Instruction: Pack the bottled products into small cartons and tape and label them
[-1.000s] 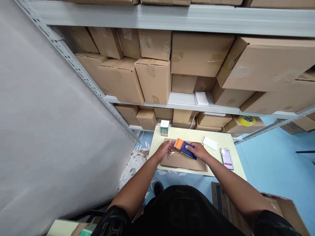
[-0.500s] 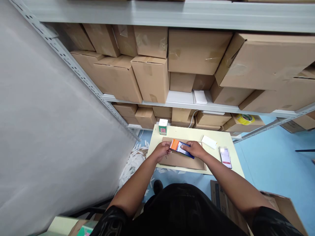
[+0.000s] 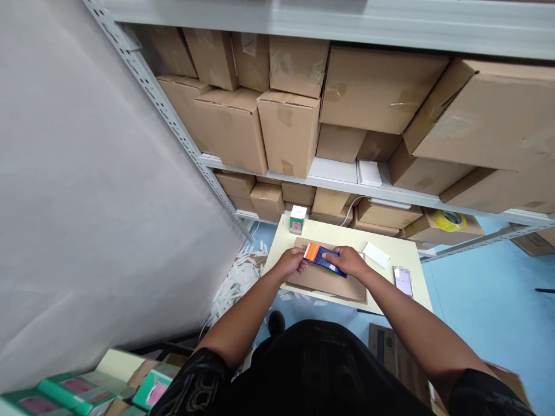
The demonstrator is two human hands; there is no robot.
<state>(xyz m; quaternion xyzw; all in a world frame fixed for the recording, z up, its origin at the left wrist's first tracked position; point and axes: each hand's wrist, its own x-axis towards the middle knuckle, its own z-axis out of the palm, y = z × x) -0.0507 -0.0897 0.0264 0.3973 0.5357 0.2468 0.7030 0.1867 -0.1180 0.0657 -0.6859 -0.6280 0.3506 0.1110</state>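
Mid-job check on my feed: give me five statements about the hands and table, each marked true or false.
1. The right hand grips the blue-and-orange packet. True.
2. The left hand is at the packet's blue end. False: it is at the orange end.
3. A cardboard piece lies on the table below the packet. True.
4. The yellow tape roll lies on the table. False: it sits on a cardboard box beyond it.
5. The phone is right of the green-and-white box. True.

Left hand (image 3: 292, 263) now curled tighter at orange-ended packet (image 3: 318, 256); more green boxes (image 3: 68, 389) in view
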